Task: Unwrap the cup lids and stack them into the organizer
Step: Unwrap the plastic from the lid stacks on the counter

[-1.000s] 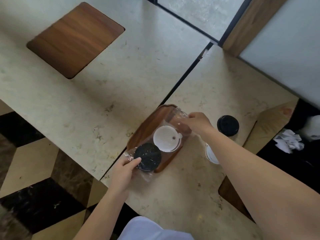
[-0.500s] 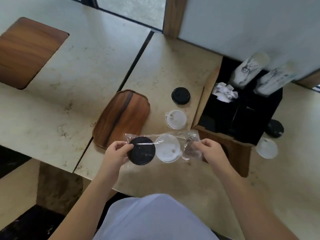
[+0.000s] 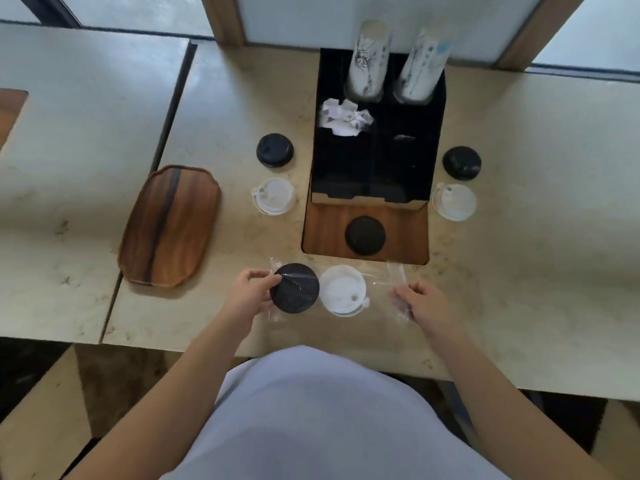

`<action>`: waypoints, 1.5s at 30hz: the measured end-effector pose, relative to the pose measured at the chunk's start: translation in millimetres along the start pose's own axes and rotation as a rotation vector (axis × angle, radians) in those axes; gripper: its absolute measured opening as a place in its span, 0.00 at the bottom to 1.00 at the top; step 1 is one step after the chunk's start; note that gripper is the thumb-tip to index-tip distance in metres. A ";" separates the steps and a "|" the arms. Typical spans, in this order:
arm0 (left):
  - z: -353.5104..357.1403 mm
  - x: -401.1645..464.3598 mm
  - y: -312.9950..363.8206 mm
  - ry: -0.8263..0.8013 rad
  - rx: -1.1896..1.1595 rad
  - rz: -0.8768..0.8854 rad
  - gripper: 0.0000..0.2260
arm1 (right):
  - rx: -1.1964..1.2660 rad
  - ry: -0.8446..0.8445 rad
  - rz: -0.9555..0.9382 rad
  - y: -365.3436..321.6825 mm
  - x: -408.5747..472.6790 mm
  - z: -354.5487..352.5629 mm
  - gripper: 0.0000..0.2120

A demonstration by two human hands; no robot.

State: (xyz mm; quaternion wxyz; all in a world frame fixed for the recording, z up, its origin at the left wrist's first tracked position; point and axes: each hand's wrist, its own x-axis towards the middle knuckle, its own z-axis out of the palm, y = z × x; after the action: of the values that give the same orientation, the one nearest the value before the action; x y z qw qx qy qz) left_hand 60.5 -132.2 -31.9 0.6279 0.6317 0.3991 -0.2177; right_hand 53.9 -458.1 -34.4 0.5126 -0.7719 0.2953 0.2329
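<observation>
A clear plastic wrapper (image 3: 377,289) holds a black lid (image 3: 295,288) and a white lid (image 3: 342,289) side by side, near the table's front edge. My left hand (image 3: 252,288) pinches the wrapper's left end at the black lid. My right hand (image 3: 417,299) pinches its right end. The black organizer (image 3: 377,157) stands straight ahead, with two stacks of paper cups (image 3: 391,62) at its back and crumpled white paper (image 3: 344,117) inside. Loose black lids (image 3: 275,150) (image 3: 461,162) and white lids (image 3: 273,200) (image 3: 453,201) lie on both sides of it.
A wooden tray (image 3: 169,225) lies to the left of the lids. A further black lid (image 3: 365,235) sits on a wooden inset (image 3: 325,233) in front of the organizer. A dark gap (image 3: 173,95) separates the table from the one on the left.
The wrapped lids came off the wooden tray and moved right, in front of the organizer. My view swung right with them; both hands kept their hold on the wrapper's ends.
</observation>
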 end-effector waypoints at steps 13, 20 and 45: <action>36.3 -18.1 -1.0 0.256 0.845 0.543 0.30 | -0.039 0.046 0.054 13.9 1.6 -14.9 0.13; 86.8 -41.6 14.0 -0.129 1.443 0.992 0.40 | -0.566 0.222 -0.270 16.4 -9.3 -11.9 0.20; 126.6 -31.0 0.9 -0.223 1.656 0.944 0.39 | -0.497 0.225 -0.120 26.3 17.0 -49.4 0.03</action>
State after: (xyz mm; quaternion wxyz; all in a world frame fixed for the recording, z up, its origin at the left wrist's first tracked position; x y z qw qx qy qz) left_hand 71.7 -261.7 -22.0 0.0395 0.9462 -0.2392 -0.2143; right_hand 50.6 -515.6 -44.8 0.2842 -0.9110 0.2380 0.1805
